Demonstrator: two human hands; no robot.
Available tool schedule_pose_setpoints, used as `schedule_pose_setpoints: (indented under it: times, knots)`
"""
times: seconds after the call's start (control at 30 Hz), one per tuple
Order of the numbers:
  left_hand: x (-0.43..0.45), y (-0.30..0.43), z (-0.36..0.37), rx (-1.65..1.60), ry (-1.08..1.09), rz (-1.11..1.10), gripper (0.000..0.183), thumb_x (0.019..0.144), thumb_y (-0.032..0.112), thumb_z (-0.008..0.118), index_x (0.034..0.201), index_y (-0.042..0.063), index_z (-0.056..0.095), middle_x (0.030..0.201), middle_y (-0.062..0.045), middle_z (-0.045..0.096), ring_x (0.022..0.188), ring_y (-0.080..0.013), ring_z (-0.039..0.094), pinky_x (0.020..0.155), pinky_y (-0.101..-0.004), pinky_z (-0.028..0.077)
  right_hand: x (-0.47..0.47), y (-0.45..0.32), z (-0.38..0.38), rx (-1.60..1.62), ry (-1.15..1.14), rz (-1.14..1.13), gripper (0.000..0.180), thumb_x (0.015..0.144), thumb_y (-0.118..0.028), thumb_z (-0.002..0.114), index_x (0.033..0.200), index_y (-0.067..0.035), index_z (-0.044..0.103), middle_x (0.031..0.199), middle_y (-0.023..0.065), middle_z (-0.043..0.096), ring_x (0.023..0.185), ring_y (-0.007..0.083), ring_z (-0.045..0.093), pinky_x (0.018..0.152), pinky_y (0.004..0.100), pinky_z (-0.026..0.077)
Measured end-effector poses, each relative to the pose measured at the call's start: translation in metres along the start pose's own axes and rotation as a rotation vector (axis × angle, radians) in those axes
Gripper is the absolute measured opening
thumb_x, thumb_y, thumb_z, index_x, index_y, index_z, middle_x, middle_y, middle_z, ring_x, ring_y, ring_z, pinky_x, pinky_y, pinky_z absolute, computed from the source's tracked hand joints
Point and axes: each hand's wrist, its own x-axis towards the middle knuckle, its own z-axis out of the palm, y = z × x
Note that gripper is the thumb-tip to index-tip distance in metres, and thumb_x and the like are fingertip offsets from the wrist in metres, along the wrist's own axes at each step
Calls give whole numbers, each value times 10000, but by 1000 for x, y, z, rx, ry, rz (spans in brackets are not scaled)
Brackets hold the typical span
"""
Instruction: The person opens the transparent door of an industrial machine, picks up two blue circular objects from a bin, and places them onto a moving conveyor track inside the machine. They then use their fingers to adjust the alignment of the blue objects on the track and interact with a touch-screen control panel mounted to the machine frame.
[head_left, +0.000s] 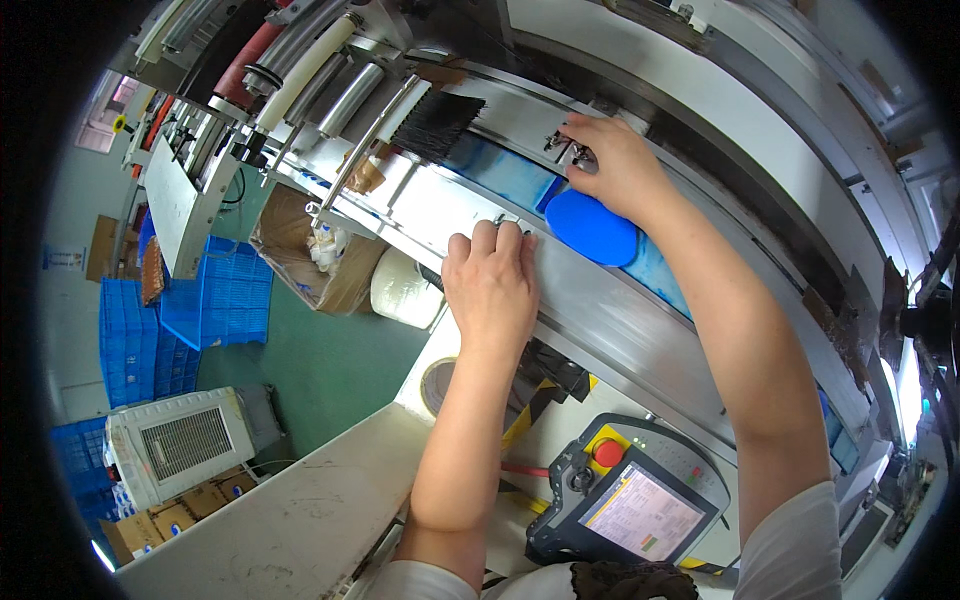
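Observation:
My right hand reaches over the far side of a blue-stained conveyor belt. Its thumb and fingers surround small dark metal fittings on the metal rail; whether they grip them is unclear. On the near metal plate, my left hand rests with fingers curled down. A small metal fitting shows just past its knuckles, and its fingertips are hidden. Between the hands a flat, bright blue oval piece lies over the belt, close to my right thumb.
A black brush hangs over the belt, near metal rollers. Below the plate sits a control pendant with a red stop button. Blue crates, a lined carton and an appliance with a grille stand left.

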Motion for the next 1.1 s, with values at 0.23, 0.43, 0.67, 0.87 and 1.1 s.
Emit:
schedule_pose_setpoints:
  times: [0.23,0.43,0.67,0.87,1.1]
  knots:
    - [3,1,11,-42,74,16,179,846,181,606,746,32,599,753,-104,573,728,-298,513,669,-412,425,-4,2,0,2,20,7,438,733,-141,681,1155,-37,632,1305,137,552,1163,331,515,1022,392,400]
    - [2,1,12,-33,144,-20,207,827,176,613,680,30,625,690,-101,592,678,-292,531,637,-422,427,-21,-45,-4,16,141,-28,225,758,-112,662,978,-115,705,1134,84,575,1074,304,510,935,420,432]
    - [3,3,10,-34,157,-44,226,806,179,631,629,39,623,664,-93,583,662,-284,526,634,-419,421,-35,-69,1,8,-26,49,80,761,-126,655,805,-135,722,933,39,578,963,257,511,849,405,402]
    - [1,2,14,-42,145,-62,256,824,210,634,634,39,624,663,-106,568,679,-294,525,666,-416,415,-35,-76,5,24,-91,157,61,756,-144,670,798,-131,714,901,31,582,971,239,521,858,405,365]
    - [-8,0,-14,-98,-8,-131,285,775,231,723,840,-4,576,888,-168,535,844,-339,497,737,-426,430,-37,-78,8,32,-76,237,65,742,-159,691,801,-139,709,891,16,586,968,225,531,824,407,361]
